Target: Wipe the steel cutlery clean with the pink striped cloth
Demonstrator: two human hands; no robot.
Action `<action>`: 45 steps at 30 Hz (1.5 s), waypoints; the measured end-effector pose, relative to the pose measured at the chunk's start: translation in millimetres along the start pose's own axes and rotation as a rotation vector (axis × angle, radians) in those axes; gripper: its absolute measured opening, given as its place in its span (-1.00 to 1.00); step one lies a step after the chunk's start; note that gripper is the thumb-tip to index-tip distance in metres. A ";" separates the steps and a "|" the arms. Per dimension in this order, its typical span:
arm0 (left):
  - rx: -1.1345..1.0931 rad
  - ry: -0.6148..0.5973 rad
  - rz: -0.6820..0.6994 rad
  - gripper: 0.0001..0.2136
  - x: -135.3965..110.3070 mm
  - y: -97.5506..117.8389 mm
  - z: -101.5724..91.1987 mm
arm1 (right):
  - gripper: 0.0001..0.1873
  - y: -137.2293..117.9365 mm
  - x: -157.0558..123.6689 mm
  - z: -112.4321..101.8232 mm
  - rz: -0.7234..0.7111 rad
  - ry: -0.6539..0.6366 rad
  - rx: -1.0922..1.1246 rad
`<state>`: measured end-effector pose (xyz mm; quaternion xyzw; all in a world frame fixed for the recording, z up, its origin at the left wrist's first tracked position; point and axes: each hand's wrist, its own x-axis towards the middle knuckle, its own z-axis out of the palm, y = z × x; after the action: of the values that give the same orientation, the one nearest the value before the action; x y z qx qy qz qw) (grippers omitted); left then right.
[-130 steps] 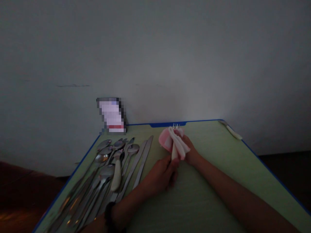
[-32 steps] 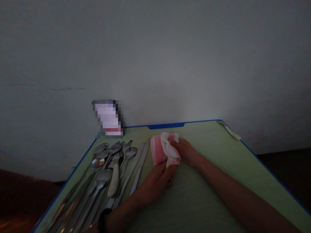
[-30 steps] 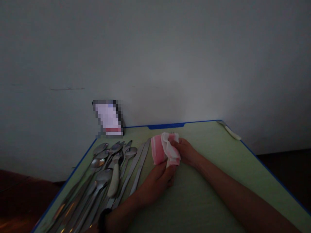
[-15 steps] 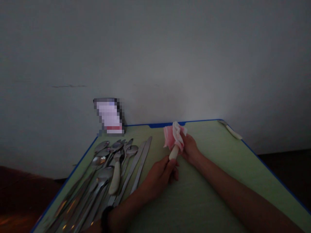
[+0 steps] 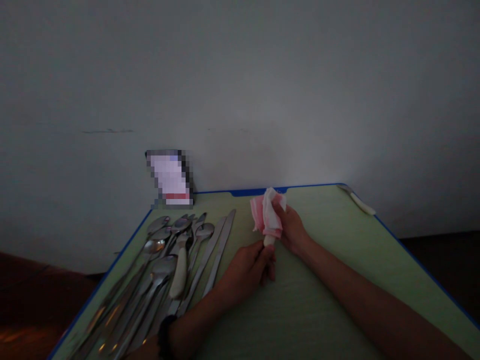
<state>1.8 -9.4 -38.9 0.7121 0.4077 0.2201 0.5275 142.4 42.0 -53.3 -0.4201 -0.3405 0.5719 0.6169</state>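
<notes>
This is looking like a room in a home. Beneath the fingers (image 5: 264, 257), a small green table (image 5: 330, 211) with blue edging is standing against a plain, marked wall (image 5: 240, 90), which is rising beyond them. To the fingers' left, everyday spoons and knives (image 5: 162, 269) are lying in a loose spread, and past these a pixelated phone (image 5: 170, 175) is standing propped. Between the fingers, a pink-and-white cloth (image 5: 270, 217) is showing.

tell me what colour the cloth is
The cloth is pink and white, shown best in the head view.
</notes>
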 end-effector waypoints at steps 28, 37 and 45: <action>-0.230 0.072 -0.112 -0.61 5.3 -7.3 0.4 | -0.68 -1.3 -21.8 14.6 0.017 -0.128 -0.313; -0.168 0.092 -0.137 -0.45 5.8 -8.1 1.1 | -0.63 1.6 -20.2 13.2 -0.001 -0.137 -0.289; -0.154 0.153 -0.164 -0.50 5.7 -7.8 1.1 | -0.57 5.7 -21.8 11.0 0.027 -0.161 -0.229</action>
<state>3.1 -4.5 -47.1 0.6148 0.4854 0.2604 0.5645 127.6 21.8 -52.6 -0.4449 -0.4462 0.5697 0.5278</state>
